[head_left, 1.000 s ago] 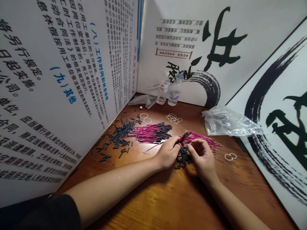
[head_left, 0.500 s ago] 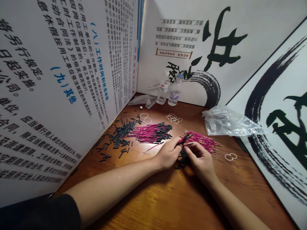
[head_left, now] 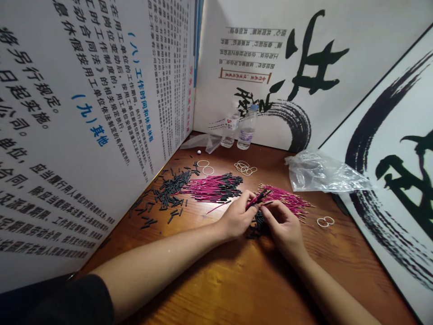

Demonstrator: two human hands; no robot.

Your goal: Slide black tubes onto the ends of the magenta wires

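My left hand (head_left: pixel 237 217) is closed around a few thin pink wires, their upper ends covered by black sleeves (head_left: pixel 261 197). Close beside it, my right hand (head_left: pixel 283 225) pinches a small black sleeve (head_left: pixel 268 203) between thumb and finger, near the ends of the held wires. Under the fingers lies a small heap of loose black sleeves (head_left: pixel 257 225), partly hidden by both hands. Behind my right hand is a pile of pink wires (head_left: pixel 287 198) with bare, gold-coloured tips. Left of my left hand, another pile of pink wires (head_left: pixel 211 187) has black sleeves on its right ends.
Many loose black sleeves (head_left: pixel 171 189) are scattered at the left. Rubber bands (head_left: pixel 246 168) lie behind the piles, with two more bands (head_left: pixel 325 221) at the right. Two water bottles (head_left: pixel 246 131) and a clear plastic bag (head_left: pixel 318 171) stand or lie near the printed panels.
My left fingers have shifted slightly, and the wires in them now point a little differently. The right hand stays nearly in place. The piles look unchanged.
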